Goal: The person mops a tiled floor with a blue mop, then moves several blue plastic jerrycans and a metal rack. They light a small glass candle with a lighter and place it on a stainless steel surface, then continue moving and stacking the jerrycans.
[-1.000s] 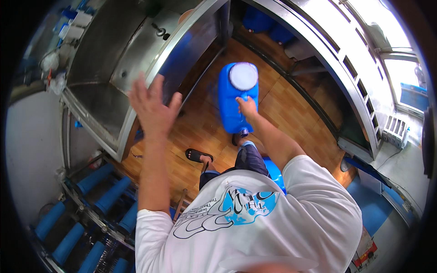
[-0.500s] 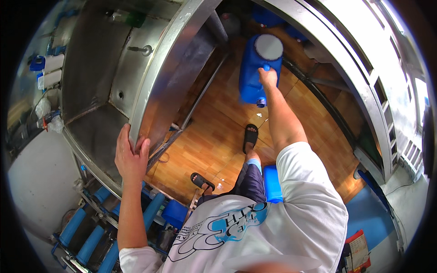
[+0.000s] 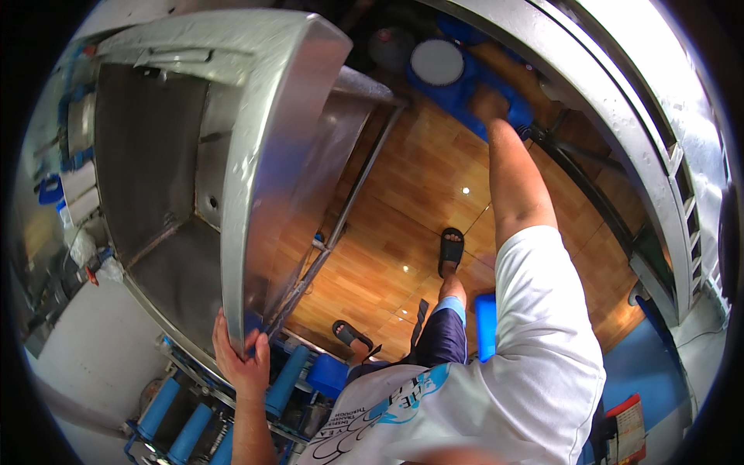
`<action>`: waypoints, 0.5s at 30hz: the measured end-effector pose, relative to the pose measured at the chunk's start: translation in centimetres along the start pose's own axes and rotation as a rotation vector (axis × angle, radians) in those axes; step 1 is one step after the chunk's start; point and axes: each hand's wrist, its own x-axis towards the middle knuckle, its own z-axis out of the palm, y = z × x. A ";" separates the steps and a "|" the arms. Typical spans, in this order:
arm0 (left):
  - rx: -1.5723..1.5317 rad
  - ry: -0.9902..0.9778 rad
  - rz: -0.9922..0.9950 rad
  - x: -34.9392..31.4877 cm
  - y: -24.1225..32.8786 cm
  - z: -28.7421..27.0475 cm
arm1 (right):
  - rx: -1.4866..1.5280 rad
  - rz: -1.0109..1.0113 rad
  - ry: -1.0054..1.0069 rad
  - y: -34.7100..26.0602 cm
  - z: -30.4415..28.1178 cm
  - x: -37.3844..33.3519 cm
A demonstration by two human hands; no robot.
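At the far side, my right hand [image 3: 490,105] is on the handle of a blue plastic water jug [image 3: 457,94] with a large white round cap. The jug is low over the wooden-patterned floor, its small spout turned to the right. Motion blurs the fingers, and the handle is hidden beneath them. My left hand [image 3: 244,358] grips the near end of a stainless steel sink's rim [image 3: 236,194], with the fingers on the basin side and the thumb on the outer side.
A metal frame [image 3: 659,163] curves along the right. Blue filter cylinders [image 3: 190,432] stand at the lower left. Beside my legs is another blue container [image 3: 486,325]. More blue jugs [image 3: 459,29] and a grey rounded thing [image 3: 390,48] sit in shadow at the back.
My right hand has carried the jug farther back and turned its spout to the right. My left hand stays on the sink rim while the whole view has shifted.
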 end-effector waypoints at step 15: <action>0.128 -0.001 0.023 -1.3 -1.8 0.1 | -0.096 -0.297 -0.183 0.4 -1.5 5.3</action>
